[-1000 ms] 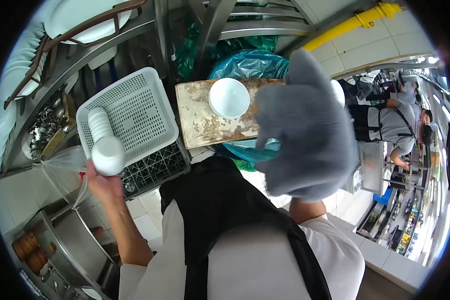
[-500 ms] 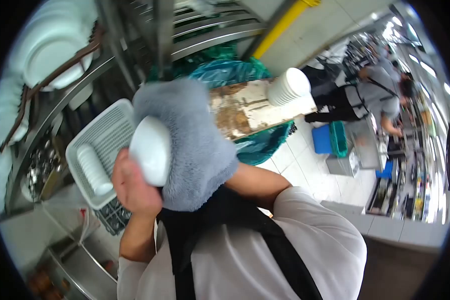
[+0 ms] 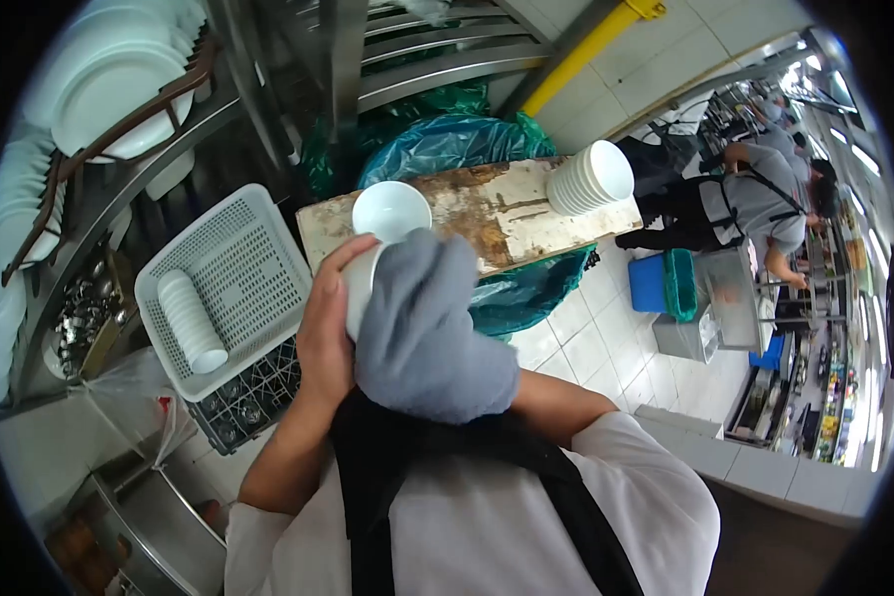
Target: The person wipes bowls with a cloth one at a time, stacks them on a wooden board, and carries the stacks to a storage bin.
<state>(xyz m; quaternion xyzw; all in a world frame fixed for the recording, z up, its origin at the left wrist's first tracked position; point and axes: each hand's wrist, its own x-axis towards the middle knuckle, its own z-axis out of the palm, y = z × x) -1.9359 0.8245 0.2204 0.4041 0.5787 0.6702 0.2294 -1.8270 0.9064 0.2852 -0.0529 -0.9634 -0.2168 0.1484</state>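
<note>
A white bowl (image 3: 361, 298) is in my left hand (image 3: 325, 333), whose fingers curve round its left side and rim. The grey cloth (image 3: 422, 338) covers the bowl's right side and wraps over my right hand, so those fingers are hidden; only the forearm shows. Just beyond, another white bowl (image 3: 391, 211) rests on the worn wooden board (image 3: 467, 214). A stack of white bowls (image 3: 591, 179) stands at the board's right end.
At the left, a white perforated basket (image 3: 238, 268) holds a row of small white dishes (image 3: 191, 323), above a black glass rack (image 3: 243, 402). Plates (image 3: 119, 99) fill the upper-left rack. Green bags (image 3: 447, 144) hang round the board. A co-worker (image 3: 755, 194) stands at the right.
The cloth and held bowl have moved right and down, closer to my body. The bowl is now more covered by the cloth. A bowl on the board has come into sight.
</note>
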